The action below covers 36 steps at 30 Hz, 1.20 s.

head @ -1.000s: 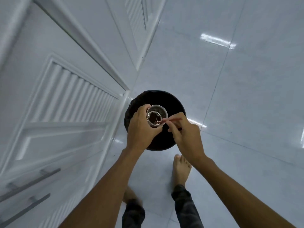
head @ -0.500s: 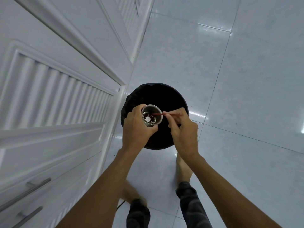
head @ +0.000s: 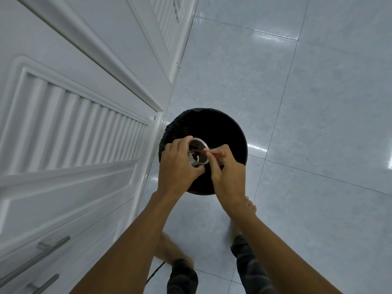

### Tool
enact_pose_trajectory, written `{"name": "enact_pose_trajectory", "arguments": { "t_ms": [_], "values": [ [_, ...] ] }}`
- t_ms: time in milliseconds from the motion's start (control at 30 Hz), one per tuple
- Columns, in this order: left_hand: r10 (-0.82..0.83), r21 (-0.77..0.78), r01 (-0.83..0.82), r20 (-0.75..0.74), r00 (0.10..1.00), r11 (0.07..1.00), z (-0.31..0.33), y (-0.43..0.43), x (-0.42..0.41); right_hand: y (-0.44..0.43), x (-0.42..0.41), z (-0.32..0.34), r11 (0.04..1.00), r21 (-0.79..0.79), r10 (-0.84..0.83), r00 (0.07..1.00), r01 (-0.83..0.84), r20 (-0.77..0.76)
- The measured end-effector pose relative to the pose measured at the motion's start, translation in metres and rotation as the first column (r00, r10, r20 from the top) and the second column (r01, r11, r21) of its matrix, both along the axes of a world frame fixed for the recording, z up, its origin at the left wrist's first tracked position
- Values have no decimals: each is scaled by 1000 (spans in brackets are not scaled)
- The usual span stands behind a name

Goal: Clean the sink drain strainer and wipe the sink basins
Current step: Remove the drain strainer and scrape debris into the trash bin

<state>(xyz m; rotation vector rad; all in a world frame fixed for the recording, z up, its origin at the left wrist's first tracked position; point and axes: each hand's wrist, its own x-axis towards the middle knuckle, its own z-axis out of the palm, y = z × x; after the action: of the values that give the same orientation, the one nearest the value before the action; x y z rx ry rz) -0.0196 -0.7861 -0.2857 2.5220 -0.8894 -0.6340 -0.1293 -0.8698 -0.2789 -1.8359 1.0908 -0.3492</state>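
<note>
- Two hands meet over a black-lined waste bin [head: 224, 128] in my head view. The bin stands on the glossy tiled floor [head: 307, 98], just beside white cabinet doors [head: 70, 128].
- Left hand [head: 178, 168]: its fingers are curled round the side wall of a metal sink strainer [head: 196, 154], gripping it above the bin's opening.
- Strainer: I see its open mouth, with dark residue and reddish specks inside the cup.
- Right hand [head: 228, 179]: thumb and fingers pinch a thin red stick [head: 214, 153], whose far end reaches into the strainer.
- Lower left: two bar handles [head: 45, 250] on the cabinet fronts.
- Beneath the forearms: bare feet [head: 250, 205] and dark trouser legs [head: 182, 276].
</note>
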Motion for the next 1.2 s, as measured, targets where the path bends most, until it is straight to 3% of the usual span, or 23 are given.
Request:
{"name": "enact_pose_trajectory", "arguments": {
  "t_ms": [100, 200, 367, 533, 633, 733, 833, 1000, 1100, 1200],
  "values": [
    [-18, 19, 18, 0, 1000, 1000, -5, 6, 6, -5, -3, -1, 999, 22, -43, 999, 43, -1],
    [-31, 28, 31, 1, 1000, 999, -9, 8, 9, 11, -5, 6, 999, 11, 53, 998, -53, 37],
    [-72, 64, 72, -11, 997, 995, -11, 16, 12, 13, -8, 1, 998, 60, 38, 996, -33, -80],
    [-48, 86, 52, -39, 998, 995, -14, 21, 17, 19, -9, 7, 997, 60, 48, 998, -46, -30],
    [-65, 63, 69, -53, 996, 996, -14, 22, 15, 26, -11, 3, 994, 70, 86, 992, -80, -93],
    [-87, 71, 91, -59, 994, 993, -16, 23, 13, 17, -11, -6, 997, 69, 39, 989, -29, -140],
    [-68, 97, 73, -60, 996, 993, -19, 23, 13, 17, -12, -7, 998, 61, -29, 996, 34, -83],
    [-129, 102, 132, -42, 991, 986, -19, 18, 5, 25, -20, -10, 995, 97, 7, 995, 2, -96],
    [-98, 157, 103, -39, 994, 982, -19, 19, 11, 13, -24, -15, 983, 131, -120, 990, 129, -73],
    [-130, 233, 132, -22, 991, 964, -19, 17, 16, 9, -25, -18, 971, 204, -123, 992, 122, -7]
  ]
}}
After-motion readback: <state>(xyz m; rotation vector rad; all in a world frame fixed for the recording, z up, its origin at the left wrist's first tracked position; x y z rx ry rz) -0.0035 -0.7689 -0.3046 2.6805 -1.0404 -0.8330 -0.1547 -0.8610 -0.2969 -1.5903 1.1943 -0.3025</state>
